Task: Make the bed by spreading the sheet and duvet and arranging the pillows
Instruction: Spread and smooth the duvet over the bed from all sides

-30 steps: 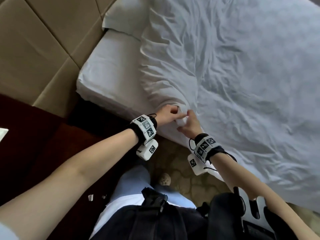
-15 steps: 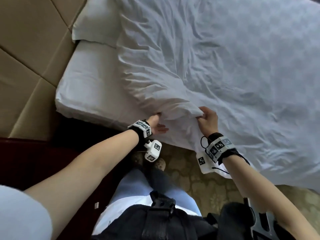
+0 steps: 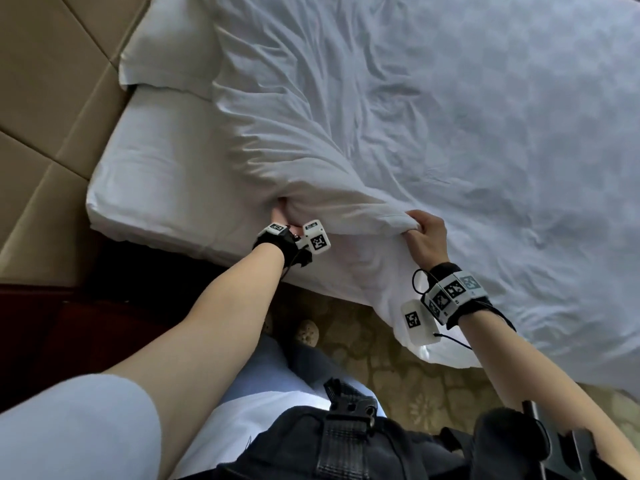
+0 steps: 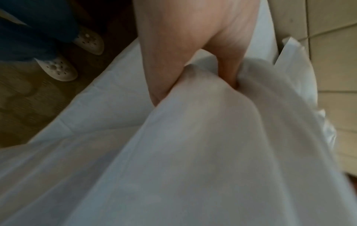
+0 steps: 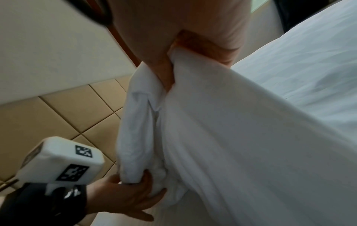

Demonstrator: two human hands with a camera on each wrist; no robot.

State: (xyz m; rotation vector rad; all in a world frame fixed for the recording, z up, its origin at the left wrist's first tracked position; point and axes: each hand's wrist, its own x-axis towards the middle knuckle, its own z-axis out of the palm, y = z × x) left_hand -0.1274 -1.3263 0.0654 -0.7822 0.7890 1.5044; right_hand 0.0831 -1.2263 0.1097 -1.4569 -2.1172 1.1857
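A crumpled white duvet [image 3: 450, 133] covers most of the bed. Bare white sheet [image 3: 156, 174] shows at the mattress's near left corner. A white pillow [image 3: 166, 53] lies at the head, partly under the duvet. At the bed's near side my left hand [image 3: 282, 216] is pushed in under the duvet's bunched corner and grips a fold of it [image 4: 195, 91]. My right hand [image 3: 424, 233] grips the duvet's edge a little to the right, fingers curled round the cloth [image 5: 173, 61]. In the right wrist view my left hand [image 5: 131, 194] sits below, holding a roll of the duvet.
Tan padded panels [image 3: 45, 98] line the wall at the bed's head. Dark red wooden furniture [image 3: 34, 323] stands to my left. Patterned carpet [image 3: 381, 358] runs between me and the bed. My feet in white clogs [image 4: 58, 70] stand close to the bed's side.
My hands have moved apart along the duvet's edge. The left has gone up under the bunched corner; the right has shifted right and holds the edge raised.
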